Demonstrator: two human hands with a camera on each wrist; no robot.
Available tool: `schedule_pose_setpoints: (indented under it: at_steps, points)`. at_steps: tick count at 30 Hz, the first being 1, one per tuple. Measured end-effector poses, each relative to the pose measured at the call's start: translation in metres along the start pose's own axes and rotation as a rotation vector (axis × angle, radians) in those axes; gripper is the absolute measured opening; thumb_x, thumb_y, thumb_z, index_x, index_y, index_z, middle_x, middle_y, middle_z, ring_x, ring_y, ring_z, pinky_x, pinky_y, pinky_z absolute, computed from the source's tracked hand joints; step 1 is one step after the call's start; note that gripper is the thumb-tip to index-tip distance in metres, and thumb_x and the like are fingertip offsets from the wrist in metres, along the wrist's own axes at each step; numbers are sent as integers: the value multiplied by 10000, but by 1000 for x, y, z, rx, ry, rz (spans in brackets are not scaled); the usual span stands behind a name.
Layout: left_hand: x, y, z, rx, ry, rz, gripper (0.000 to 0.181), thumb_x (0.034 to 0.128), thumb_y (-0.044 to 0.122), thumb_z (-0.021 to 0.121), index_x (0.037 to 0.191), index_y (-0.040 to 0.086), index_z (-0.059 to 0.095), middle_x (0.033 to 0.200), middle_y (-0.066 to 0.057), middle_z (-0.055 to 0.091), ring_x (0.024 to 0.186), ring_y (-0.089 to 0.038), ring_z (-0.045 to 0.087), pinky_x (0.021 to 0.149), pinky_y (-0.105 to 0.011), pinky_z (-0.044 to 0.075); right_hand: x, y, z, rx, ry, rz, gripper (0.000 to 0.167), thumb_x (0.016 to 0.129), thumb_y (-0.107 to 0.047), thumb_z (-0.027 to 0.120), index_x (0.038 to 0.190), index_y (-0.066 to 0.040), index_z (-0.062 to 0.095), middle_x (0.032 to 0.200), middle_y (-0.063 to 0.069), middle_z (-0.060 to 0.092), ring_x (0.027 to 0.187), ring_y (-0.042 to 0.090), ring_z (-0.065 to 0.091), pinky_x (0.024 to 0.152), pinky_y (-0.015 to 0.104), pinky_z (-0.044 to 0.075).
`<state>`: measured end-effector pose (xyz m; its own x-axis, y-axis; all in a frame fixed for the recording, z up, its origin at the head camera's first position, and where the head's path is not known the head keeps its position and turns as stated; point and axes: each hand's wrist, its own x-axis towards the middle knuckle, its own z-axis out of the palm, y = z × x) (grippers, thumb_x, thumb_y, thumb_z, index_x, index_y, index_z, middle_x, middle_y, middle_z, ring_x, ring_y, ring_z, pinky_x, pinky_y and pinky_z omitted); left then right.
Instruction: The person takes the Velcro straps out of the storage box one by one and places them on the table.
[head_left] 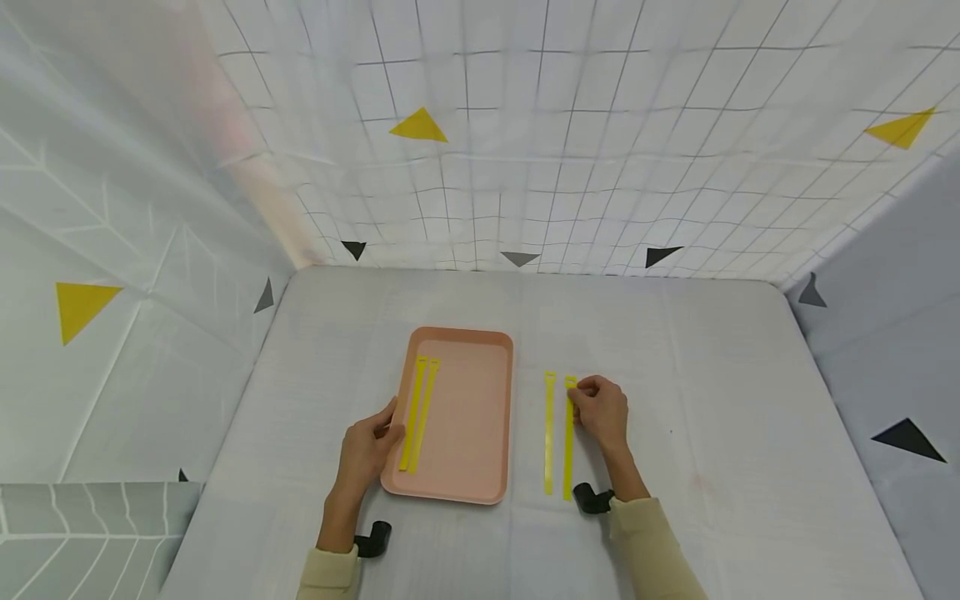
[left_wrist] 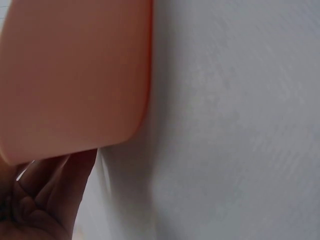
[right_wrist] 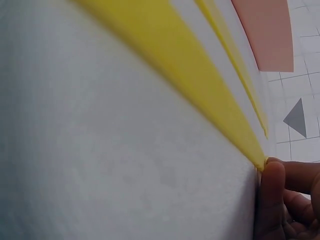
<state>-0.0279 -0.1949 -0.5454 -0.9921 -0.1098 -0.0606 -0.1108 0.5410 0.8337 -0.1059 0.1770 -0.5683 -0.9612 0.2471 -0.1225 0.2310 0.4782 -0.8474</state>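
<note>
A pink tray (head_left: 468,417) lies on the white table, with two yellow strips (head_left: 412,417) side by side along its left part. My left hand (head_left: 364,448) grips the tray's left rim, thumb over the edge; in the left wrist view its fingers (left_wrist: 70,185) lie against the outside of the tray wall (left_wrist: 75,80). Right of the tray, two more yellow strips lie roughly parallel. The farther one (head_left: 568,450) is pinched near its top end by my right hand (head_left: 602,410). The other strip (head_left: 549,442) lies untouched between it and the tray.
The table (head_left: 720,400) is covered in white sheeting. Behind it hangs a white gridded sheet (head_left: 525,167) with yellow and dark triangles. A black object sits at each wrist, the left one (head_left: 373,540) near the tray's lower left and the right one (head_left: 592,498) beside the farther strip's lower end.
</note>
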Motion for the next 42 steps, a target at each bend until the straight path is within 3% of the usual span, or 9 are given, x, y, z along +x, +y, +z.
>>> schedule_pose_setpoints:
  at_steps: [11, 21, 29, 42]
  points:
    - [0, 0, 0, 6, 3, 1, 503, 920, 136, 711, 1394, 79, 551, 1202, -198, 662, 978, -307, 696, 792, -391, 572, -5, 1, -2, 187, 12, 25, 147, 879, -48, 705, 979, 51, 662, 769, 160, 615, 481, 192, 597, 454, 265, 517]
    - [0, 0, 1, 0, 5, -5, 508, 917, 128, 714, 1393, 73, 546, 1217, -194, 656, 984, -304, 695, 781, -371, 575, -11, 0, -6, 346, 1, 66, 221, 896, -36, 702, 1077, 84, 661, 927, 197, 612, 627, 143, 652, 579, 256, 569]
    - [0, -1, 1, -7, 4, 9, 503, 915, 126, 716, 1387, 67, 552, 1207, -195, 660, 981, -306, 696, 786, -373, 573, -13, -6, -10, 358, 21, 49, 267, 888, -51, 713, 1118, 76, 665, 980, 192, 622, 738, 160, 661, 662, 284, 584]
    - [-1, 3, 0, -5, 8, -6, 505, 917, 128, 712, 1389, 64, 548, 1202, -201, 660, 971, -310, 698, 771, -375, 577, -20, -21, -22, 366, -12, 17, 389, 882, -66, 730, 1240, 52, 637, 1200, 162, 642, 871, 86, 649, 749, 173, 535]
